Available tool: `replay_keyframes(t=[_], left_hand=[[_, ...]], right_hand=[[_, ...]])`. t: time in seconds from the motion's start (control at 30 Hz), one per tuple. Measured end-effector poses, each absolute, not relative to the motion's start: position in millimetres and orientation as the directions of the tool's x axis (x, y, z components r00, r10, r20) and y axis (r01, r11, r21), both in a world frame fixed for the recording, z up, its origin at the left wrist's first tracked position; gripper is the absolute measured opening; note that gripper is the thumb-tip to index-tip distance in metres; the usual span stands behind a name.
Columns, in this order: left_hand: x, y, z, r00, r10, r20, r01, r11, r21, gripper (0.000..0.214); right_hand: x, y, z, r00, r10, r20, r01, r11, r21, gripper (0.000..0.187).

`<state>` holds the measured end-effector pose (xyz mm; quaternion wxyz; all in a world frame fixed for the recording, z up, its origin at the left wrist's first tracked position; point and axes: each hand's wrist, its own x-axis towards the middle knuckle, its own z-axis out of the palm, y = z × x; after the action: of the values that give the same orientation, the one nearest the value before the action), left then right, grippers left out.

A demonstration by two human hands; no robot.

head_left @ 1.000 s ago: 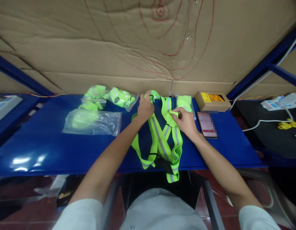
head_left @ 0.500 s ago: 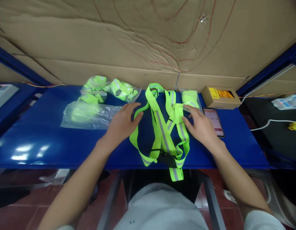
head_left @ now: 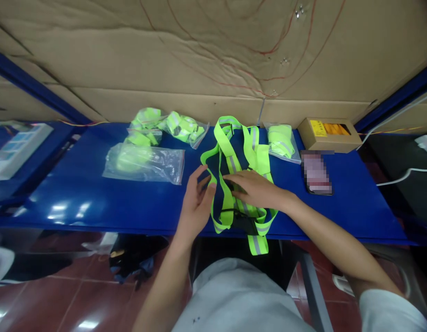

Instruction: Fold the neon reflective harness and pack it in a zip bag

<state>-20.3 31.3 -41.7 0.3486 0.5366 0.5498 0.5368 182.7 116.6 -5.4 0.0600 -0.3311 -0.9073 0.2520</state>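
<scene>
A neon-yellow reflective strap vest (head_left: 230, 152) with grey stripes lies spread on the blue table, one strap end hanging over the front edge. My left hand (head_left: 196, 203) is at its left side strap; the strap passes by the thumb and fingers, which are apart. Across the vest's middle reaches my right hand (head_left: 258, 189), fingers stretched over the straps and thumb apart from them. Whether its fingertips touch the fabric is hard to see. A black part (head_left: 244, 223) of the vest lies near the table edge, below my hands.
Bagged neon vests (head_left: 144, 124) and another bagged vest (head_left: 186, 129) lie at the back left, behind a clear plastic bag (head_left: 161, 163). A bagged vest (head_left: 281, 140), a cardboard box (head_left: 327, 143) and a phone (head_left: 317, 173) are on the right. Cardboard (head_left: 165, 60) lines the back.
My right hand has moved left from the vest's right edge to its middle. My left hand has come nearer to the left strap. The view has shifted slightly.
</scene>
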Motion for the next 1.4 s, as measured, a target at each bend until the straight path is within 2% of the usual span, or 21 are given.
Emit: replay_keyframes(t=[0.07,0.17,0.27,0.33,0.43,0.5,0.57,0.63,0.7,0.73,0.87,0.97,1.17,1.3,1.4], left_hand=[[-15,33,-46,-0.232,0.961,0.147,0.062,-0.137,0.989,0.047],[-2,39,-47,-0.280,0.952,0.122,-0.044,-0.140,0.989,0.043],[10,47,-41,-0.287,0.946,0.151,0.000,-0.157,0.988,0.041],[13,49,-37,-0.289,0.938,0.191,0.092,-0.172,0.981,0.038],[8,37,-30,-0.315,0.911,0.267,0.243,-0.195,0.950,0.030],[2,20,-25,-0.305,0.891,0.337,0.404,-0.199,0.893,0.023],[-2,1,-20,-0.206,0.873,0.443,0.627,-0.230,0.744,0.017],[-3,-12,-15,-0.025,0.865,0.500,0.803,-0.281,0.526,0.014],[0,-16,-13,0.114,0.870,0.479,0.875,-0.316,0.365,0.017],[2,-15,-13,0.153,0.876,0.458,0.887,-0.325,0.326,0.019],[5,-7,-20,0.197,0.887,0.418,0.882,-0.346,0.320,0.010],[4,-6,-27,0.183,0.886,0.426,0.870,-0.348,0.349,0.004],[1,-7,-33,0.234,0.887,0.399,0.857,-0.382,0.347,0.011],[-1,-4,-31,0.257,0.880,0.398,0.842,-0.406,0.354,0.014],[-2,-6,-26,0.255,0.861,0.440,0.841,-0.422,0.338,0.019]], right_hand=[[180,119,-9,-0.747,0.663,-0.060,0.547,0.559,-0.623,0.055],[177,120,-12,-0.683,0.723,-0.107,0.503,0.358,-0.787,0.052],[173,121,-17,-0.607,0.784,-0.132,0.438,0.190,-0.879,0.050],[171,123,-21,-0.569,0.813,-0.122,0.427,0.165,-0.889,0.044],[171,127,-25,-0.548,0.833,-0.071,0.439,0.214,-0.873,0.034],[172,130,-25,-0.545,0.836,-0.064,0.458,0.233,-0.858,0.029],[173,132,-25,-0.538,0.841,-0.057,0.479,0.250,-0.841,0.025],[173,134,-26,-0.536,0.843,-0.041,0.490,0.272,-0.828,0.022],[172,135,-28,-0.536,0.844,-0.022,0.490,0.289,-0.822,0.020],[172,136,-30,-0.535,0.845,-0.017,0.491,0.295,-0.820,0.020],[168,141,-34,-0.518,0.856,-0.002,0.511,0.307,-0.803,0.019],[165,147,-35,-0.498,0.867,0.034,0.568,0.355,-0.742,0.019],[156,154,-34,-0.487,0.864,0.127,0.650,0.456,-0.608,0.022],[158,157,-25,-0.475,0.870,0.132,0.652,0.449,-0.611,0.019],[180,154,-5,-0.554,0.817,0.157,0.576,0.513,-0.636,0.019]])
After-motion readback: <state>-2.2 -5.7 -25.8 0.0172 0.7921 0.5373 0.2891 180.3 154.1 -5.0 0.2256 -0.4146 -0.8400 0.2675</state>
